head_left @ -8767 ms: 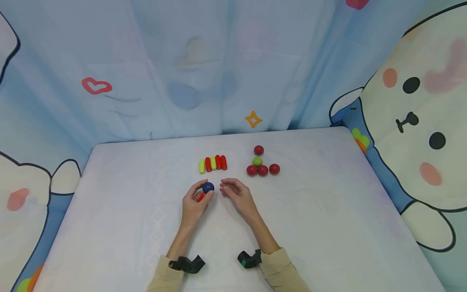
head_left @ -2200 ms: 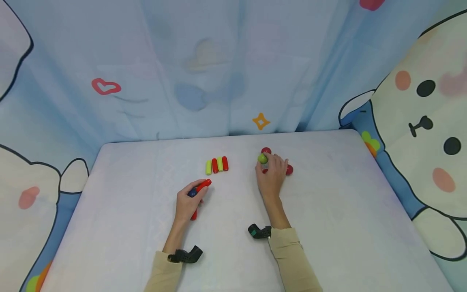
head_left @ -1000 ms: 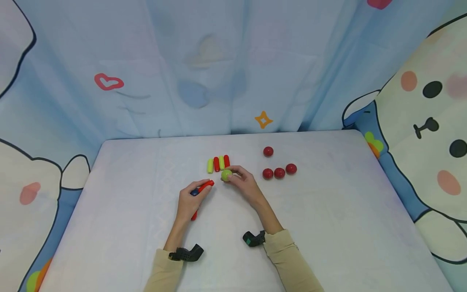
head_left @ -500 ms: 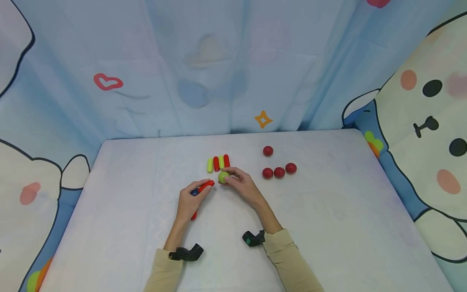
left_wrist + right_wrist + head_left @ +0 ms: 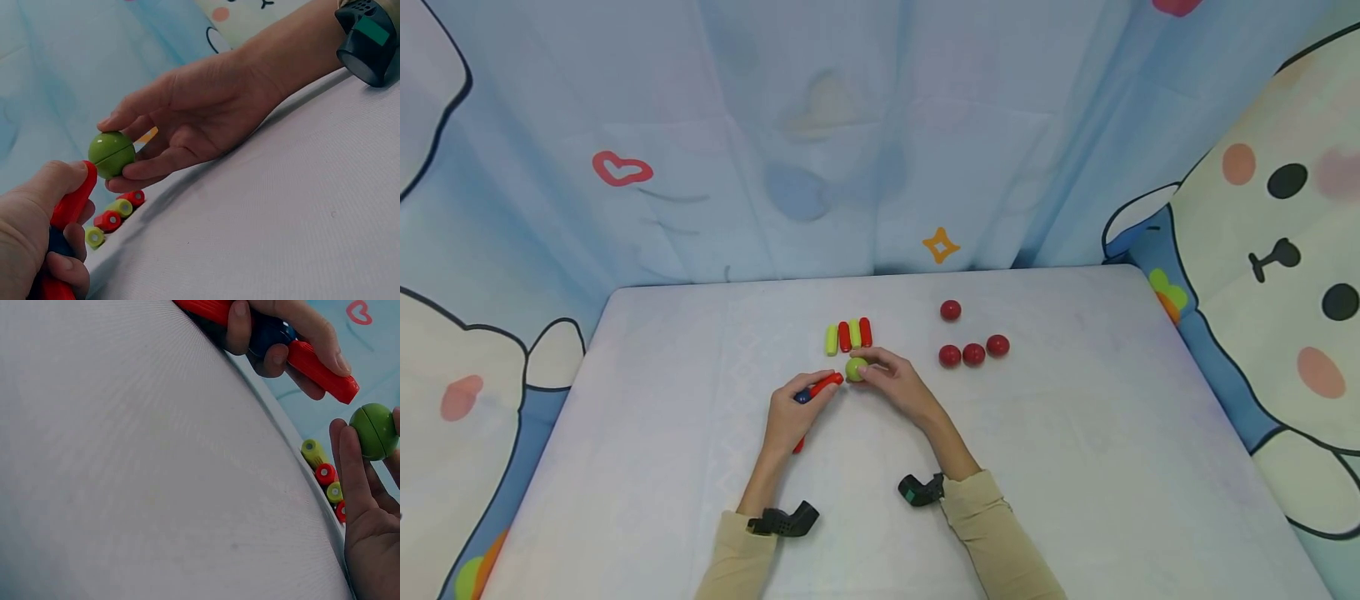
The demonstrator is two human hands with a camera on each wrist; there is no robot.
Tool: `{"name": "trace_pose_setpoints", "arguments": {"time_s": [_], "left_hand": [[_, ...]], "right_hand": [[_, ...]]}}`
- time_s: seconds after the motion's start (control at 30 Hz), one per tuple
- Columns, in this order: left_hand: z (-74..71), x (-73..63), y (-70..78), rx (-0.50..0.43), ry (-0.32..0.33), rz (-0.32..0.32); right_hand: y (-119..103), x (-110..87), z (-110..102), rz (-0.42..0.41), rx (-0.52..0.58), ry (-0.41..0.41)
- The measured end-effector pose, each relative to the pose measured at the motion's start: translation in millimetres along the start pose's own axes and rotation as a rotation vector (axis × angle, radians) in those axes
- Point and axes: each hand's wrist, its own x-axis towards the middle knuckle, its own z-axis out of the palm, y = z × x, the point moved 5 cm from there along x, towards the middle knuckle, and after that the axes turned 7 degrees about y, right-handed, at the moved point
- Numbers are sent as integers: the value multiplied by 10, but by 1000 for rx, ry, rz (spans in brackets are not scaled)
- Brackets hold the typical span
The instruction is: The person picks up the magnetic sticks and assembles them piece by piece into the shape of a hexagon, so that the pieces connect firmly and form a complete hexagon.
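My left hand (image 5: 786,419) grips a joined piece: a blue ball (image 5: 267,336) between two red rods. One red rod (image 5: 320,369) points toward the right hand; the other red rod (image 5: 208,309) sticks out below the palm. The right hand (image 5: 904,387) pinches a green ball (image 5: 111,154), with a groove round its middle, between thumb and fingers. In the right wrist view a small gap shows between this ball and the near rod's tip. Much of the blue ball is hidden by the left fingers in the head view.
Beyond the hands, short yellow-green rods (image 5: 831,340) and red rods (image 5: 866,332) lie side by side in a row. Several red balls (image 5: 973,355) rest to the right on the white-covered table (image 5: 1075,467). A blue printed curtain (image 5: 737,167) hangs behind.
The right hand took the green ball from the group at right and brought it left to the rod's tip. Earlier, one red rod left the row and joined the left hand's piece.
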Motion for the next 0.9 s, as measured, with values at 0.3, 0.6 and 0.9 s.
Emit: {"name": "trace_pose_setpoints", "arguments": {"time_s": [0.3, 0.6, 0.9], "left_hand": [[4, -24, 124, 26, -6, -8], [1, -46, 150, 35, -9, -7], [17, -4, -1, 20, -1, 23]], "right_hand": [[24, 11, 1, -20, -50, 8], [31, 8, 0, -21, -60, 12], [34, 10, 20, -22, -6, -25]]}}
